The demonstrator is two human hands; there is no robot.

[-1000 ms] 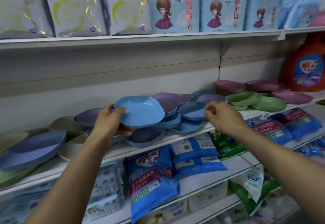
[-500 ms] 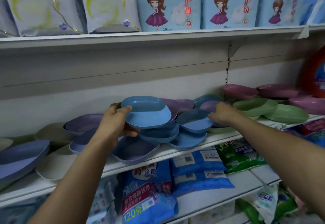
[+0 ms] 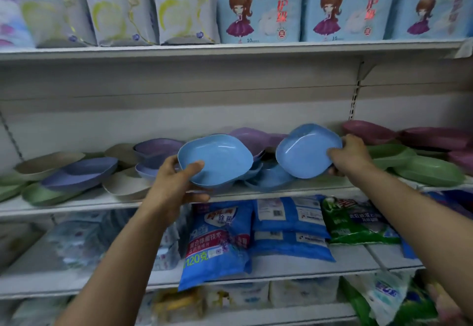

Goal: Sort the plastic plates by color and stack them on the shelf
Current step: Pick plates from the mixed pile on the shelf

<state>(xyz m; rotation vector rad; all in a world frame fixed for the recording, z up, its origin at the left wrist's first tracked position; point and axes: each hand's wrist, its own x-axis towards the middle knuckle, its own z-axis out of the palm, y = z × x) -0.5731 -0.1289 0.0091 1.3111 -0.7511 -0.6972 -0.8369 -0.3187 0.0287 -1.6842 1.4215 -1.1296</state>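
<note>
Left hand (image 3: 174,187): grips a light blue, rounded-square plastic plate (image 3: 215,159) by its near-left rim, thumb on the inner face and fingers curled underneath. The plate is held nearly level just above the shelf's front edge.
Right hand (image 3: 350,156): clasps the right rim of a second light blue plastic plate (image 3: 307,150), which is tilted with its hollow facing the camera, close beside the first but not touching it.
White metal shelf (image 3: 294,190): carries all the loose plates, spread along its length.
Pale blue packs with a cartoon girl (image 3: 258,8): stand on the shelf above.
Blue detergent bag (image 3: 217,243): lies on the shelf below, under the left hand.
Green plastic plates (image 3: 430,172): lie at the right end, beyond the right hand.
Pink plastic plates (image 3: 368,131): sit behind the green ones.
Purple plastic plates (image 3: 158,146): sit left of the held plates, towards the back.
Remaining blue plates (image 3: 271,182): lie in a heap under the two held plates; how many is probably not countable from this view.
</note>
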